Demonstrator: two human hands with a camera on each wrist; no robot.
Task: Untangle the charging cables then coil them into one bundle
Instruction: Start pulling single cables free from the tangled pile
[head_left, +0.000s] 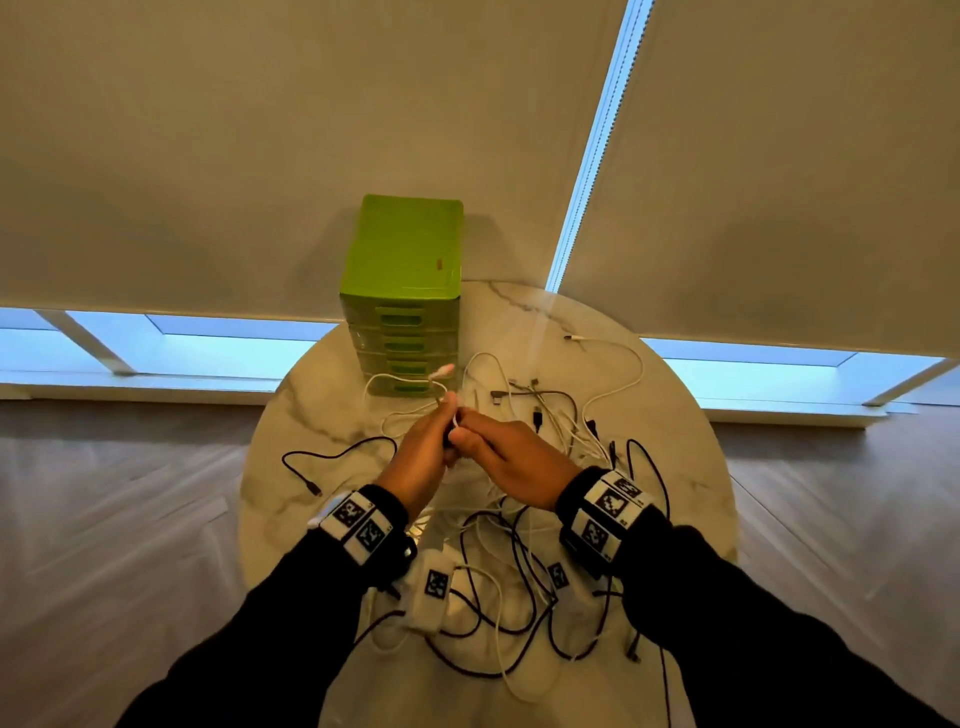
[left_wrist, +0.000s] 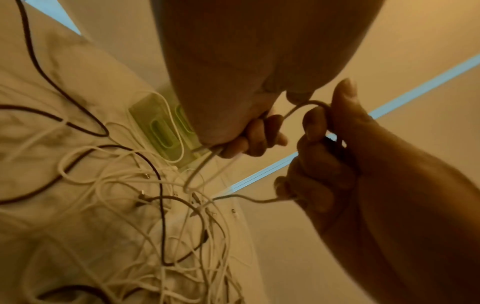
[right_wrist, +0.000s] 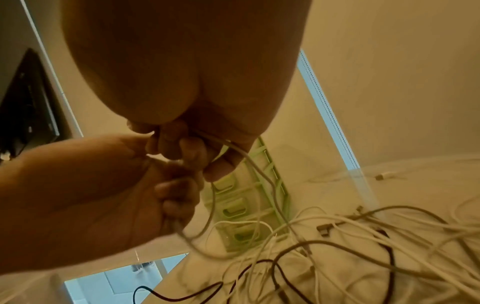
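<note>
Both hands meet above the middle of the round marble table (head_left: 311, 415). My left hand (head_left: 431, 441) grips a white charging cable (head_left: 441, 385), whose plug end (head_left: 444, 370) sticks up in front of the drawers. My right hand (head_left: 485, 439) pinches the same cable right beside it. In the left wrist view, the cable (left_wrist: 306, 103) arcs from the left hand's curled fingers (left_wrist: 249, 142) to the right hand (left_wrist: 322, 156). In the right wrist view, loops of it (right_wrist: 211, 207) hang below both fists. A tangle of white and black cables (head_left: 498, 561) lies under my wrists.
A green drawer unit (head_left: 402, 291) stands at the table's far edge, just beyond the hands. A black cable (head_left: 332, 457) lies loose to the left. A white cable (head_left: 626, 374) curves along the right side. The table's edge drops to wooden floor all around.
</note>
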